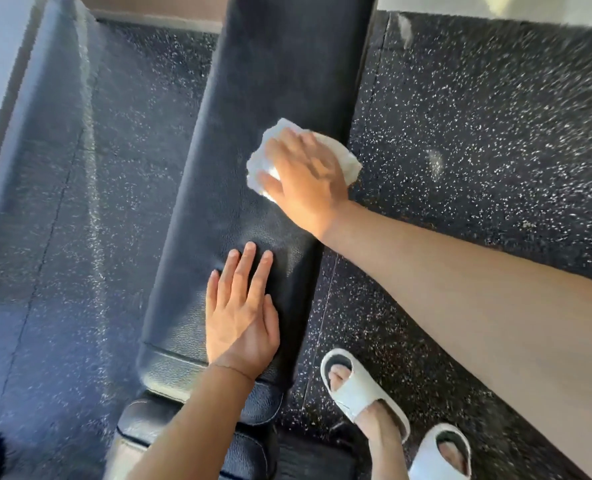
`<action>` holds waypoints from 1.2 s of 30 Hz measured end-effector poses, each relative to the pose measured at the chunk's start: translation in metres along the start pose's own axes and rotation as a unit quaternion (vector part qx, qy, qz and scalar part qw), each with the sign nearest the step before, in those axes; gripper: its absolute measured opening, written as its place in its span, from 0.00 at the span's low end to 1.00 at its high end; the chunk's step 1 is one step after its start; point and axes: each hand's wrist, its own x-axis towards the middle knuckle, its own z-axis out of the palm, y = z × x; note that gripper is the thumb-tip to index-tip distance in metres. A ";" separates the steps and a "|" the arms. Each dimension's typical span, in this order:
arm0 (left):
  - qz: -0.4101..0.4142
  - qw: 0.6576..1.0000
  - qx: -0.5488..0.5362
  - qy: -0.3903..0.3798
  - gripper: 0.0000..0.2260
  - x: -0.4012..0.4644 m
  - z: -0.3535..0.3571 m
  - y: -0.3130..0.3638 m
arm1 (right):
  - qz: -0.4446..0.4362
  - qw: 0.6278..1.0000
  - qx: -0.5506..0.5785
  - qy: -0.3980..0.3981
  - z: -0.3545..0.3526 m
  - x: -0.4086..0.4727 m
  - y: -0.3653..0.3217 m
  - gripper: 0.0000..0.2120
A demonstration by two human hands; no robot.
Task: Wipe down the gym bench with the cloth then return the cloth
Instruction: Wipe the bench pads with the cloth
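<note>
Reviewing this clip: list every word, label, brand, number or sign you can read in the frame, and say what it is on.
None: no readable text anywhere in this view.
The bench pad is plain black, with no logo or label showing.
The white cloth under the right hand carries no print.
The white slides show no brand mark.
The left hand lies flat on the pad; nothing written near it.

A crumpled white cloth [348, 161] lies on the right side of the long, black padded bench [253, 98], its edge hanging over the bench's right rim.
</note>
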 end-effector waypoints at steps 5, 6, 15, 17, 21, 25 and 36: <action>-0.001 1.000 0.000 -0.031 0.30 0.001 -0.003 -0.001 | -0.245 0.969 0.030 -0.027 0.011 0.006 -0.032 0.11; 0.000 0.999 0.002 -0.037 0.31 0.001 -0.003 -0.002 | -0.270 0.962 0.030 -0.035 0.011 0.015 -0.028 0.11; 0.011 0.997 -0.033 -0.065 0.33 0.000 -0.003 -0.008 | -0.067 0.996 -0.053 -0.030 0.010 0.118 -0.016 0.16; 0.013 0.997 -0.039 -0.062 0.34 0.000 -0.002 -0.008 | -0.095 0.994 -0.031 -0.035 0.014 0.103 -0.035 0.14; 0.012 0.998 -0.040 -0.052 0.33 -0.001 -0.001 -0.008 | -0.253 0.962 0.020 -0.101 0.026 0.060 -0.078 0.12; 0.006 0.998 -0.036 -0.054 0.33 -0.002 0.004 -0.006 | -0.369 0.918 0.064 -0.128 0.029 0.065 -0.079 0.13; -0.016 0.998 -0.034 -0.058 0.31 0.000 -0.004 0.001 | -0.246 0.964 -0.008 -0.098 0.015 0.155 0.017 0.15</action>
